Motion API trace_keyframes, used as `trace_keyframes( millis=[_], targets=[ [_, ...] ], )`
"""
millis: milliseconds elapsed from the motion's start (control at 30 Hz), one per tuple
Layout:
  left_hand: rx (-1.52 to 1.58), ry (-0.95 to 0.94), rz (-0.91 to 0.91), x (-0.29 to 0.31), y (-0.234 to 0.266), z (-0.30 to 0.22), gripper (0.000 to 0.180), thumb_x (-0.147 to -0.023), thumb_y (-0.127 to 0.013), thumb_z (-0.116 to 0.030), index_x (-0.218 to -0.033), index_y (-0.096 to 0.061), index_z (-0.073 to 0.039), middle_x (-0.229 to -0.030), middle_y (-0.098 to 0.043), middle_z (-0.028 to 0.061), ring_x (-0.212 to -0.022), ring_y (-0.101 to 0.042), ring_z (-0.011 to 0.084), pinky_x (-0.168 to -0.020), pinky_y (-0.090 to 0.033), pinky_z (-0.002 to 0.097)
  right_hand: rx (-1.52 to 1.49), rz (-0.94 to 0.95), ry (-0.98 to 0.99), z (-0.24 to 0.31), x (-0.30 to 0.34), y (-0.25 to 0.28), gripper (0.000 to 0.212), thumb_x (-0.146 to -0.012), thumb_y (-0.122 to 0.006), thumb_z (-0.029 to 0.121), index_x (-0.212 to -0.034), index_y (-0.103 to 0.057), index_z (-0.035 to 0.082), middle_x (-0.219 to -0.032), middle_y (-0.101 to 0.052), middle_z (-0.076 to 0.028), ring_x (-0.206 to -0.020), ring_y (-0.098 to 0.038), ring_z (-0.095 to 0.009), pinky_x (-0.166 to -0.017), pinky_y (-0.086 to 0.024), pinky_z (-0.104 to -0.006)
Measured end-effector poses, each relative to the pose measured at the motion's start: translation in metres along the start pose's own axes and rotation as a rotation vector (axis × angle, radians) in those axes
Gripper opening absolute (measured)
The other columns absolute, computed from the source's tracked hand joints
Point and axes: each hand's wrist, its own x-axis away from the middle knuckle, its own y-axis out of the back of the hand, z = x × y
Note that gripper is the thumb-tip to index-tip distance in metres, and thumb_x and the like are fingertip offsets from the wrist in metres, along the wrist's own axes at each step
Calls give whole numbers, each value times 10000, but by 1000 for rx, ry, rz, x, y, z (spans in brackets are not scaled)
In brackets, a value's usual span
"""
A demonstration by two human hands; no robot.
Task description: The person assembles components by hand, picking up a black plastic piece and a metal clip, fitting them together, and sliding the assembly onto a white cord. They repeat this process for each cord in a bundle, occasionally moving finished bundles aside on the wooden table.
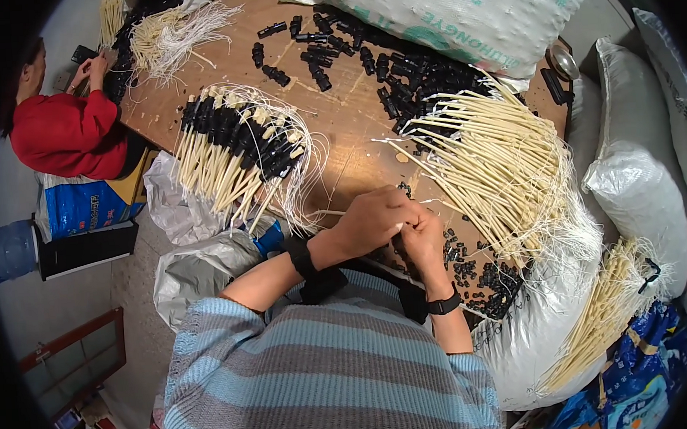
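Note:
My left hand (379, 222) and my right hand (423, 243) meet at the near edge of the table, fingers closed and touching. A thin cream tube (329, 212) sticks out to the left from my left hand, which grips it. My right fingers are pinched by the tube's hidden end; what they hold is covered. Right of my hands lie small black clips (462, 259), loosely heaped. To the left is a stack of cream tubes with black cylindrical sleeves (234, 135) and white strings. A large bundle of bare cream tubes (496, 168) with white threads lies at the right.
Loose black sleeves (406, 75) cover the far middle of the wooden table (349, 164). A white woven sack (457, 18) stands behind them; more sacks (639, 152) line the right. A person in a red top (71, 135) works at far left, near another tube bundle (175, 41).

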Motion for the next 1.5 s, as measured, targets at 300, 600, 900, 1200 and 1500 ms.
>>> trace_keyframes(
  millis=[300, 600, 900, 1200, 1500],
  targets=[
    [462, 718, -88, 2, 16, -6, 254, -714, -561, 92, -909, -680, -18, -806, -603, -14, -697, -545, 41, -602, -444, 198, 584, -245, 434, 24, 4, -3, 96, -859, -629, 131, -922, -649, 61, -701, -629, -129, -529, -605, -300, -483, -464, -368],
    [281, 539, -220, 5, 13, 0, 166, -669, -639, 36, -813, -691, -27, -723, -604, 52, -634, -580, 126, -577, -466, 254, 294, -147, 298, 24, 11, 0, 145, -840, -639, 36, -983, -664, 46, -647, -582, -19, -500, -503, -85, -483, -389, -239],
    [9, 187, -153, -7, 22, -6, 295, -658, -648, -1, -948, -659, -53, -861, -635, 104, -804, -627, 273, -710, -496, 349, -726, 58, -102, 30, 10, 20, 149, -856, -659, 2, -1002, -636, -10, -630, -466, 89, -532, -365, 8, -487, -255, -171],
    [56, 425, 411, -3, 36, 6, 375, -701, -617, -112, -1069, -636, -46, -902, -646, 167, -887, -618, 337, -795, -486, 394, -95, 11, 291, 31, 5, 31, 245, -833, -600, -9, -1063, -672, 31, -631, -569, -26, -506, -496, -101, -472, -373, -251],
    [68, 485, 303, -2, 35, 1, 229, -686, -582, -205, -832, -681, -58, -732, -640, 192, -725, -619, 390, -670, -488, 457, 702, 13, 755, 38, 8, 26, 389, -711, -664, -17, -1093, -687, 54, -620, -537, -87, -498, -540, -237, -471, -427, -323]
  ],
)
